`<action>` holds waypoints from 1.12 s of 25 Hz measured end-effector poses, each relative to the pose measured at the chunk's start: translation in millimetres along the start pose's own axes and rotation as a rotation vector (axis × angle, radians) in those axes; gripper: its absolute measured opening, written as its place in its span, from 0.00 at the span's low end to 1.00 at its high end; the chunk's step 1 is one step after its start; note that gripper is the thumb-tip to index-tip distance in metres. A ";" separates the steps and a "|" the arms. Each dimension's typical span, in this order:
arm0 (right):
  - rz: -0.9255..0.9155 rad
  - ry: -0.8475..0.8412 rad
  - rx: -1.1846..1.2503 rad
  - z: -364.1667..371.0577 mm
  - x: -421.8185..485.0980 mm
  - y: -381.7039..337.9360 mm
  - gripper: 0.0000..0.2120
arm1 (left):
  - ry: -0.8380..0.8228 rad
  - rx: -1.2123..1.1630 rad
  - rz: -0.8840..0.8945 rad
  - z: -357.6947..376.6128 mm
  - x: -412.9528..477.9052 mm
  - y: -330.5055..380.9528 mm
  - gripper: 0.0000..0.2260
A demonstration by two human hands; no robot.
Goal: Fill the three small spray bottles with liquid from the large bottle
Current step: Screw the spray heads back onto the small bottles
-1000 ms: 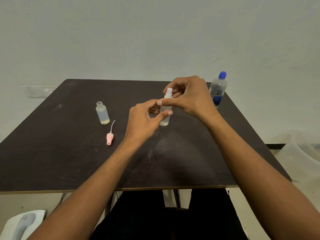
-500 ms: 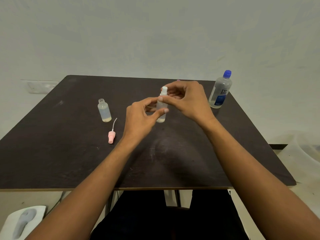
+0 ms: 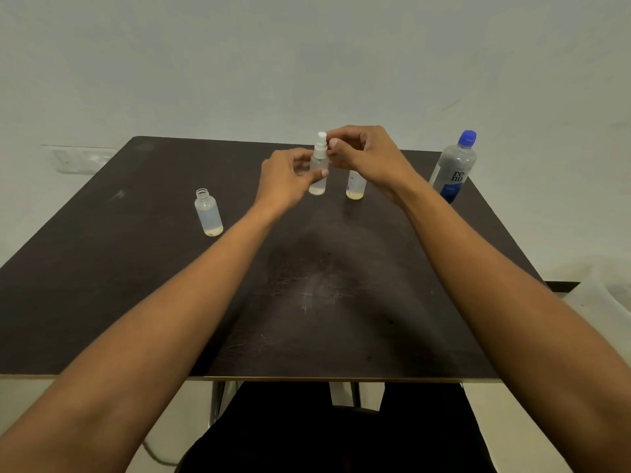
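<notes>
My left hand (image 3: 290, 175) grips a small clear spray bottle (image 3: 318, 180) by its body and holds it upright just above the dark table (image 3: 324, 302). My right hand (image 3: 365, 155) pinches the white spray head (image 3: 321, 142) on top of that bottle. A second small bottle (image 3: 355, 189) stands right behind it, its top hidden by my right hand. A third small bottle (image 3: 208, 213), with no cap and a little yellowish liquid, stands to the left. The large clear bottle (image 3: 454, 169) with a blue cap stands at the far right edge.
A pale wall rises directly behind the table, with a socket plate (image 3: 78, 158) at the left. The table's front edge runs above my dark trousers (image 3: 327, 435). A pale object (image 3: 611, 295) lies on the floor to the right.
Both hands have lifted the spray bottle and carried it a little farther away. The second small bottle now shows under my right hand. The pink spray head is hidden by my left arm.
</notes>
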State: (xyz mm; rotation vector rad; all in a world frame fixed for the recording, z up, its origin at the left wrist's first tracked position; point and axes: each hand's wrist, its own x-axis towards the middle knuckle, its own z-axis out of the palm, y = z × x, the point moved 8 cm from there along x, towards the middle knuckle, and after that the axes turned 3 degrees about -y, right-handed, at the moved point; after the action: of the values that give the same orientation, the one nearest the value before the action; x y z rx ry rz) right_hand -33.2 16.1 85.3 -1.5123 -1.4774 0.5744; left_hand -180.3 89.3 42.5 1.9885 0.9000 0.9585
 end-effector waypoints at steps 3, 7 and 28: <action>0.044 0.012 -0.055 4.9 17.0 19.0 0.13 | -0.027 0.022 -0.050 11.0 17.9 -16.9 0.19; 0.091 0.017 -0.098 13.4 27.7 40.9 0.13 | -0.050 0.029 -0.096 22.9 28.9 -37.4 0.19; 0.152 0.002 -0.191 34.5 37.3 64.0 0.20 | -0.060 0.096 -0.144 37.2 44.6 -63.3 0.19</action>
State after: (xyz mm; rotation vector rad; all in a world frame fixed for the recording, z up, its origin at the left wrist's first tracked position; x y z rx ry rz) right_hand -22.1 70.1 25.0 -1.7843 -1.4573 0.5317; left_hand -144.9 144.8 -12.8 1.9907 1.0570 0.7849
